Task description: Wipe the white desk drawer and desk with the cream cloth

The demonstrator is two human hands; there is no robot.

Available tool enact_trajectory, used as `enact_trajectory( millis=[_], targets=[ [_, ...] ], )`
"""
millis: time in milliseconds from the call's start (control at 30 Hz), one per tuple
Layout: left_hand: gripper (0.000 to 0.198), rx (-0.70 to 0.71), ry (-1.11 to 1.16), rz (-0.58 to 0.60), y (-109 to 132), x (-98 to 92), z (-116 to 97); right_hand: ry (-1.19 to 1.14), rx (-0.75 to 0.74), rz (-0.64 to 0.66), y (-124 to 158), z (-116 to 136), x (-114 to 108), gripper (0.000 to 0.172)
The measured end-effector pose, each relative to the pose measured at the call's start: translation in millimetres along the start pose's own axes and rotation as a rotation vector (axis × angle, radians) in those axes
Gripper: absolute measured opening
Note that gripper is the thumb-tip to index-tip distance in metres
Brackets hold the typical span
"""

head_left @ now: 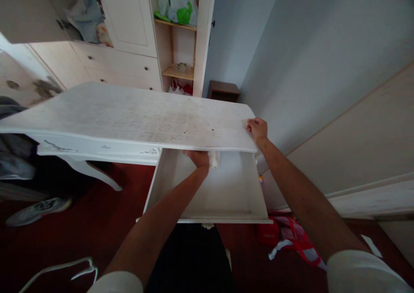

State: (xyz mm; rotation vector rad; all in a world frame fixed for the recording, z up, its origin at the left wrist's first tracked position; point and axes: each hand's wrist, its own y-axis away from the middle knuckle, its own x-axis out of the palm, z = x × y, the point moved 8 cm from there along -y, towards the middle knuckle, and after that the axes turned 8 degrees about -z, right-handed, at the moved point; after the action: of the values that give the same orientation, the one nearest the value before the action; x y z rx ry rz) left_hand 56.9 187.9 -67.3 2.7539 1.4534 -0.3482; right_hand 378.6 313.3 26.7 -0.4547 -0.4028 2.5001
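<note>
A white desk with a worn, stained top has its right-hand drawer pulled out towards me. My left hand reaches into that drawer, its fingertips partly hidden beneath the front edge of the desktop. Bunched white cloth sticks out beside the hand, which appears closed on it. At the desktop's right end, my right hand rests with curled fingers. What those fingers hold, if anything, is too small to make out.
Behind the desk stands a white wardrobe with open shelves holding plastic bags. A brown cabinet is by the wall. On the red floor lie a shoe, a white cable and a red bag.
</note>
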Motion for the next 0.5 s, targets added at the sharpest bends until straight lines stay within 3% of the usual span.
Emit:
enact_trajectory(
  millis=[67,167,300,500],
  targets=[
    [0.045,-0.075,0.108,-0.021,20.8,7.8,-2.0,-0.002,0.002,-0.002,0.8,0.8,-0.6,0.02],
    [0.038,-0.097,0.072,0.104,52.5,31.1,-10.6,-0.015,0.005,-0.002,3.1,3.7,-1.4,0.021],
    [0.043,-0.142,0.013,0.239,92.3,59.2,-19.8,-0.031,0.018,-0.005,4.8,5.9,-2.3,0.022],
    [0.046,-0.023,-0.03,0.467,138.8,85.8,-36.4,-0.058,0.013,-0.009,2.5,3.9,-1.5,0.021]
  ],
)
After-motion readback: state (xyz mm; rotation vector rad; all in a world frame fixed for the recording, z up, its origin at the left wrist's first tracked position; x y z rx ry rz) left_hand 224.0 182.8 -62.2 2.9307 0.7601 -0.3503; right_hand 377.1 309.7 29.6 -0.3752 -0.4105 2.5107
